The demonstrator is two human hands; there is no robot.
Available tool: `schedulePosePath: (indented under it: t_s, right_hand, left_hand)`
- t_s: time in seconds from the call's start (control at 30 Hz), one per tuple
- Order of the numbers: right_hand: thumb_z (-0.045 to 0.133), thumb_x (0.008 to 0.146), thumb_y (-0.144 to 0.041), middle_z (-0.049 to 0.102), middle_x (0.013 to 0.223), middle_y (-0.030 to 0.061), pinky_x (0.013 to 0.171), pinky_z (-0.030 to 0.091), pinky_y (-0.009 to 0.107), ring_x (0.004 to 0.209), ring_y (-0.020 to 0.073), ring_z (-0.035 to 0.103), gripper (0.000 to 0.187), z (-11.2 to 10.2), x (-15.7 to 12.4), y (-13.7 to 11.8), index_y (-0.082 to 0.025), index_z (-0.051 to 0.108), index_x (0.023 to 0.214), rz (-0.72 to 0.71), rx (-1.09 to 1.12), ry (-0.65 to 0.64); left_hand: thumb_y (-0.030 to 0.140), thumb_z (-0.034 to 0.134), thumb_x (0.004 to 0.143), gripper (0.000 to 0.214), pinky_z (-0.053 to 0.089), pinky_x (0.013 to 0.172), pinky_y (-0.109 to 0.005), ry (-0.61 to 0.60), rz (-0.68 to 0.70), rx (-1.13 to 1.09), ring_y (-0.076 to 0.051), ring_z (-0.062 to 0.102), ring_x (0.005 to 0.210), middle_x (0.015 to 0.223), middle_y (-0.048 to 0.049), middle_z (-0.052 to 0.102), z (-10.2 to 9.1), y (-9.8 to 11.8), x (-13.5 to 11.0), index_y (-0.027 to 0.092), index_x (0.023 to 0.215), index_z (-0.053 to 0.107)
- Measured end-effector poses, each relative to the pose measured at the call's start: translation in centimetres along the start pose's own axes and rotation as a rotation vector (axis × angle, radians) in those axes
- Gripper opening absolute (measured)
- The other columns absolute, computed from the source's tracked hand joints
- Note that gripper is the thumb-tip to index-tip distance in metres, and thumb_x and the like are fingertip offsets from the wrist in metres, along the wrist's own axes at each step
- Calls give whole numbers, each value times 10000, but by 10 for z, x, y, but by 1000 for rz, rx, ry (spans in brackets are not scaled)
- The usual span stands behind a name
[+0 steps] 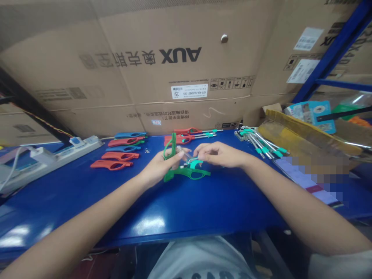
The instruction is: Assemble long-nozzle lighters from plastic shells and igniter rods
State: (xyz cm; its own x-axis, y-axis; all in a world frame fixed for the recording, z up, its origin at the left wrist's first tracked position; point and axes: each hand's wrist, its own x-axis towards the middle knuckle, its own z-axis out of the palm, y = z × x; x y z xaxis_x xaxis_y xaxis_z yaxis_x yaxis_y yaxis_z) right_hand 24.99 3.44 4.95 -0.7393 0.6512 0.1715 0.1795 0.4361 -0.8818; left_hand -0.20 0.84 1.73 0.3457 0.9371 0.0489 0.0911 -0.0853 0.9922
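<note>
My left hand [164,164] is closed around a green lighter casing [173,141], which stands up between thumb and fingers. Another green casing piece [199,174] with a finger loop lies on the table just below my hands. Between the two hands is a lighter's inner assembly, with a clear tube and a teal trigger [196,164]. My right hand [222,154] pinches this assembly from the right, near the trigger. Fingers partly hide where the parts meet.
Red and blue lighter casings [112,164] lie at the left, beside a white power strip [58,162]. Red lighters with metal rods [186,138] lie at the back. Several metal rods with teal triggers [261,143] are piled right, near a yellow-taped carton [302,131]. Cardboard [116,81] walls the back.
</note>
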Motion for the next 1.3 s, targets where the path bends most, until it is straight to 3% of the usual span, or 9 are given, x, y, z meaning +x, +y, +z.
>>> schedulePosePath:
  t_s: [0.1,0.2,0.33,0.47,0.73,0.9,1.0,1.13,1.3]
  right_hand:
    - [639,868,-664,498,636,-42,533,332,236,534,80,377,494,14,1,-3,-178,651,781,93,106,-60]
    - [643,855,-682,412,557,-70,473,267,226,481,72,314,503,6,-1,-2,-183,631,790,141,134,-8]
    - [603,880,-669,443,565,-50,496,305,234,500,93,370,491,-48,-13,11,-182,652,844,154,-79,332]
    - [561,937,-424,707,826,82,696,449,291,775,205,630,308,-110,-35,40,-173,732,887,555,-780,780]
    - [568,817,-206,705,998,226,883,466,413,1032,342,638,262,-145,-63,91,-112,768,957,863,-980,900]
    - [568,813,-222,477,1329,339,964,421,564,1230,446,453,435,-117,-39,81,-36,656,1197,819,-1090,1009]
    - [456,921,-229,466,1334,315,1017,376,600,1252,440,404,462,-68,-4,68,-31,550,1328,315,-1122,723]
    - [551,953,-369,514,1405,155,1091,389,457,1275,325,455,421,-4,48,64,-222,577,1346,89,-1056,307]
    - [568,978,-351,563,1284,203,995,429,484,1191,342,506,299,12,86,65,-153,639,1192,91,-982,161]
  left_hand:
    - [572,752,818,501,480,666,-260,-54,13,-53,-144,607,735,925,-54,718,20,4,-1,179,1129,753]
    - [610,714,823,573,421,569,-239,-33,-30,26,-112,525,603,779,-14,653,19,7,2,178,1199,723]
    - [514,683,864,515,500,696,-294,-54,44,327,-172,596,779,918,-52,652,-4,6,6,161,1239,677]
    - [406,692,881,388,505,927,-372,-298,292,699,-235,625,992,1081,-89,644,-21,9,6,168,1188,694]
    - [302,720,887,288,480,1004,-342,-468,497,914,-255,642,1111,1161,-120,670,-22,1,17,215,1162,730]
    - [182,721,776,317,490,690,-252,-537,318,1036,-188,660,788,983,-48,677,-21,18,6,210,1091,722]
    - [105,699,645,353,435,596,-247,-567,171,1128,-180,622,714,911,-17,683,-35,36,-3,215,980,719]
    - [160,682,618,366,468,697,-245,-483,-124,1242,-201,653,823,929,2,722,-93,63,-1,252,968,739]
    - [253,675,597,495,492,764,-304,-170,-301,1420,-274,675,892,1024,-81,739,-177,74,10,195,1087,719]
